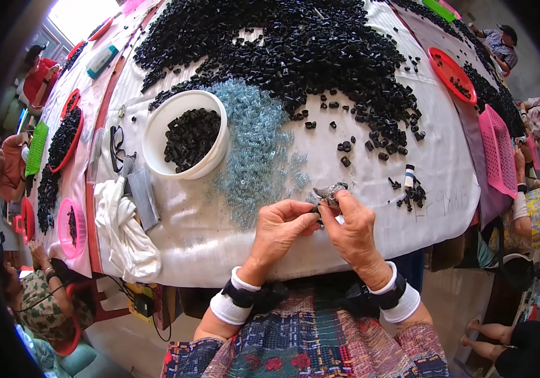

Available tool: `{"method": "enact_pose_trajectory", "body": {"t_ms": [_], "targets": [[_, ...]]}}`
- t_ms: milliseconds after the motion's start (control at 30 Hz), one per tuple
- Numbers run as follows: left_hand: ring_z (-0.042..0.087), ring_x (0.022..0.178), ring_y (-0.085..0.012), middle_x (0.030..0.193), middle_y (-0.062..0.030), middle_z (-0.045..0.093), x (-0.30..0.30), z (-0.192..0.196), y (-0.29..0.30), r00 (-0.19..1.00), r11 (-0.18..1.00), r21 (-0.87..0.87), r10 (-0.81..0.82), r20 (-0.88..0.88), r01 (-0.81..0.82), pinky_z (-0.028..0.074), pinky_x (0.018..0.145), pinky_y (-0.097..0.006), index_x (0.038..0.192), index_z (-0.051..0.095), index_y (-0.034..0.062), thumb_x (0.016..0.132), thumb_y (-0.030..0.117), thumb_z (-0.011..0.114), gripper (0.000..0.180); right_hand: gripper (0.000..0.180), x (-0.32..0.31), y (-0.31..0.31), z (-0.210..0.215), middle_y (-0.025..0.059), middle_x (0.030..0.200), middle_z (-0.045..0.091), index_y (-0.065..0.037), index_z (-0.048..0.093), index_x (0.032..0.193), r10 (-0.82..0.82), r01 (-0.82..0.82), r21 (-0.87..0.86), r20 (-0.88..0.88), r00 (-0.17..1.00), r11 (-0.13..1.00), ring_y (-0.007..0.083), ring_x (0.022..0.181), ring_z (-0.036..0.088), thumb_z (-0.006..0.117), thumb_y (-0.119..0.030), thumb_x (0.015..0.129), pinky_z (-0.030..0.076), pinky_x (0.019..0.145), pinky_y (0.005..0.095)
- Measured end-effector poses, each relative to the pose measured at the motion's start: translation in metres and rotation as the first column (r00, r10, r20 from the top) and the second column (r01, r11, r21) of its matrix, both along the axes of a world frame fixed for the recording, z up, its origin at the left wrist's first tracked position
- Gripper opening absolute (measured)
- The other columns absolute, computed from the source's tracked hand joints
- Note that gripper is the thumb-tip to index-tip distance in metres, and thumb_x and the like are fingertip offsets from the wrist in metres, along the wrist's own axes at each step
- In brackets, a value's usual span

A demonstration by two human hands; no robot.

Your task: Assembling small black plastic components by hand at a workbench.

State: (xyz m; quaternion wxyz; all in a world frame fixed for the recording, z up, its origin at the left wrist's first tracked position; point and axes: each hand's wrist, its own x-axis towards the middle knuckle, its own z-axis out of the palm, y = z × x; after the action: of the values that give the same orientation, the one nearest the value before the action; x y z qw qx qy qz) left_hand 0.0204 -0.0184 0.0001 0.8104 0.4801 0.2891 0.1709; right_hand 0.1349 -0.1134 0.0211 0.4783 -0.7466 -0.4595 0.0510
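My left hand (282, 228) is closed, thumb and fingers pinching a small black plastic part (318, 210). Against it, my right hand (353, 228) is closed too, with a mottled silvery-grey piece (329, 191) between thumb and fingers; its exact kind is hard to make out. The fingertips of both hands meet over the near part of the table. Just beyond them spreads a pile of pale blue, see-through small pieces (251, 151). A white round tub (214, 162) at its left holds many black parts (192, 140).
A large heap of black parts (295, 57) covers the table's far side. Left lie a white cloth (122, 236), a grey cloth (143, 195) and glasses (117, 148). A white-and-blue small cylinder (409, 175) stands right. Red trays (451, 85) and pink baskets (498, 151) sit nearby; other people work around.
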Motion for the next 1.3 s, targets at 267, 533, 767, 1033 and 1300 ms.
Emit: {"method": "enact_pose_trajectory", "body": {"t_ms": [267,533,767,1033,1300], "targets": [[0.063,0.072,-0.0111,0.084,-0.0074,0.066,0.002,0.007,0.004,0.996,0.998,-0.004,-0.062,-0.065,0.062,0.052,0.065,-0.022,0.098,0.063,-0.0033,0.084,0.012,0.065,0.021,0.016,0.003,0.004,0.004,0.0168,0.075,0.058,0.0,0.054,0.086,0.021,-0.02,-0.018,0.009,1.0,1.0,0.0349,0.067,0.059,0.063,0.003,0.073,0.046,0.056,0.0385],[0.062,0.071,-0.0099,0.082,-0.0058,0.066,0.004,0.014,0.005,0.994,0.997,-0.046,-0.073,-0.086,0.069,0.052,0.063,-0.022,0.096,0.064,-0.0023,0.084,0.012,0.065,0.019,0.011,0.004,0.006,0.009,0.0185,0.072,0.055,0.0,0.052,0.083,0.05,-0.054,-0.07,-0.056,0.997,0.996,0.037,0.065,0.056,0.059,0.003,0.074,0.044,0.055,0.0414],[0.06,0.064,-0.0088,0.075,-0.0047,0.064,0.007,0.017,0.006,0.997,0.989,-0.149,-0.002,-0.081,-0.01,0.05,0.057,-0.021,0.085,0.063,0.0005,0.081,0.011,0.062,0.011,0.013,0.005,0.006,0.015,0.0167,0.073,0.056,0.002,0.054,0.085,0.134,-0.137,-0.014,-0.142,0.981,0.99,0.0332,0.064,0.058,0.059,0.003,0.074,0.045,0.056,0.0374],[0.059,0.064,-0.0106,0.073,-0.0056,0.062,0.009,0.016,0.005,0.991,0.959,-0.251,0.133,-0.007,-0.131,0.05,0.06,-0.023,0.084,0.063,-0.0012,0.08,0.007,0.06,0.01,0.04,0.002,0.007,0.003,0.0192,0.099,0.052,0.002,0.054,0.101,0.245,-0.245,-0.012,0.056,0.968,0.969,0.0344,0.089,0.054,0.071,-0.007,0.065,0.047,0.076,0.0376],[0.058,0.065,-0.0102,0.074,-0.006,0.063,0.007,0.011,0.008,0.995,0.963,-0.255,0.101,0.023,-0.092,0.048,0.062,-0.022,0.081,0.062,-0.0009,0.08,0.007,0.059,0.009,0.032,-0.009,0.011,-0.007,0.015,0.087,0.052,0.0,0.053,0.086,0.149,-0.153,0.007,0.211,0.966,0.988,0.0318,0.077,0.054,0.074,-0.011,0.065,0.047,0.066,0.0386]]}}
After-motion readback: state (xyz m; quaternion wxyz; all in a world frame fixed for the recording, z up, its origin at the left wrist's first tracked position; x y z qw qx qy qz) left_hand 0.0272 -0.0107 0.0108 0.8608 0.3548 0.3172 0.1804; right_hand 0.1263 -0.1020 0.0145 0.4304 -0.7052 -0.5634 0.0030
